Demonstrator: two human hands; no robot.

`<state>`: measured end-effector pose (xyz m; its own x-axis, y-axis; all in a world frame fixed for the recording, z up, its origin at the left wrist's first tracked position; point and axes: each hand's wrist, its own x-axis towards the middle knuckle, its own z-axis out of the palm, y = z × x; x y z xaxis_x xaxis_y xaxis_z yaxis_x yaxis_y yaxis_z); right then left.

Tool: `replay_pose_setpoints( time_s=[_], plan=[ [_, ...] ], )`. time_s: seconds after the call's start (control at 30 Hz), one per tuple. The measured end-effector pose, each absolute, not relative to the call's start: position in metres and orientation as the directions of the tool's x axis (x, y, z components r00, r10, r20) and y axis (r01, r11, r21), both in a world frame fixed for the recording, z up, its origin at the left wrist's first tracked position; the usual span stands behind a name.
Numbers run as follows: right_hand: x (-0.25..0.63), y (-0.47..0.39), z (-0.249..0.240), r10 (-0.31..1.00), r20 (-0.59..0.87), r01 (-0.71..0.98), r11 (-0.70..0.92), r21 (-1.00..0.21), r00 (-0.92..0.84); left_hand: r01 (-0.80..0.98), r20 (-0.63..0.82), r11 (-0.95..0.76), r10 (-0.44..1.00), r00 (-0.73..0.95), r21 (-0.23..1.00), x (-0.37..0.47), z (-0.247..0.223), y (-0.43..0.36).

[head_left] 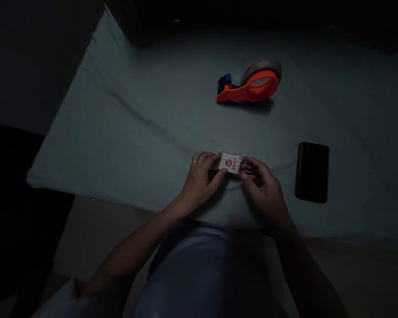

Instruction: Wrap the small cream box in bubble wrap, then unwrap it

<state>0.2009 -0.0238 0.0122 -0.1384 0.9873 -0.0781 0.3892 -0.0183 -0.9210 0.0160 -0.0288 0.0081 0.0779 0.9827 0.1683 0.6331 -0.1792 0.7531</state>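
A small, pale rectangular packet (230,162) with pink-red print lies between my hands, in what looks like clear plastic wrap. My left hand (202,176), with a ring on one finger, grips its left end, the thumb pressed on the lower edge of the face. At the other end, my right hand (263,183) has its fingers and thumb curled around the right edge. The hands hide the packet's sides and underside. Dim light makes fine print unreadable.
An orange and blue tape dispenser (257,88) with a roll of tape stands farther back on the cloth-covered table (146,145). A black rectangular object (312,172) lies right of my right hand. The table's near edge is close to my body, and dark shapes border the far side.
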Motion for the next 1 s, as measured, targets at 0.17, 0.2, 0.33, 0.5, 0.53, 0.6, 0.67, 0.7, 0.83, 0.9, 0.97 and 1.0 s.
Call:
replay_pose_setpoints(
  time_s=[0.17,0.2,0.33,0.5,0.53,0.6,0.67,0.7,0.83,0.9,0.97,1.0],
  plan=[
    [0.203,-0.025,0.021,0.978,0.107,0.588,0.194,-0.785,-0.181,0.593,0.195,-0.198,0.978,0.069,0.781,0.017,0.002,-0.037],
    [0.205,-0.024,0.023,0.958,0.189,0.632,0.286,-0.721,-0.217,0.584,0.187,-0.2,0.979,0.083,0.787,0.016,0.0,-0.039],
    [0.207,-0.018,0.024,0.812,0.376,0.628,0.584,-0.514,-0.447,0.59,0.195,-0.214,0.976,0.098,0.779,0.016,-0.007,-0.044],
    [0.204,-0.007,0.023,0.719,0.36,0.553,0.691,-0.466,-0.594,0.603,0.242,-0.249,0.966,0.095,0.758,0.017,-0.008,-0.044],
    [0.204,-0.005,0.023,0.706,0.363,0.546,0.704,-0.454,-0.608,0.607,0.245,-0.253,0.965,0.099,0.753,0.017,-0.008,-0.044],
    [0.205,-0.002,0.024,0.681,0.373,0.536,0.729,-0.426,-0.63,0.617,0.236,-0.246,0.967,0.1,0.748,0.016,-0.006,-0.044],
    [0.205,0.001,0.026,0.663,0.387,0.528,0.746,-0.405,-0.64,0.63,0.214,-0.229,0.972,0.101,0.742,0.017,-0.004,-0.044],
    [0.205,0.002,0.026,0.655,0.399,0.523,0.754,-0.398,-0.641,0.635,0.206,-0.221,0.974,0.1,0.74,0.017,-0.004,-0.044],
    [0.203,0.0,0.026,0.648,0.432,0.502,0.76,-0.412,-0.627,0.628,0.211,-0.223,0.973,0.095,0.745,0.019,-0.004,-0.044],
    [0.202,-0.001,0.027,0.7,0.424,0.5,0.71,-0.495,-0.574,0.601,0.224,-0.238,0.969,0.099,0.763,0.019,-0.005,-0.044],
    [0.2,-0.001,0.029,0.796,0.404,0.513,0.601,-0.612,-0.451,0.568,0.235,-0.264,0.964,0.126,0.78,0.018,-0.006,-0.045],
    [0.199,0.0,0.03,0.845,0.388,0.523,0.533,-0.665,-0.369,0.555,0.234,-0.276,0.961,0.148,0.784,0.017,-0.007,-0.045]
  ],
)
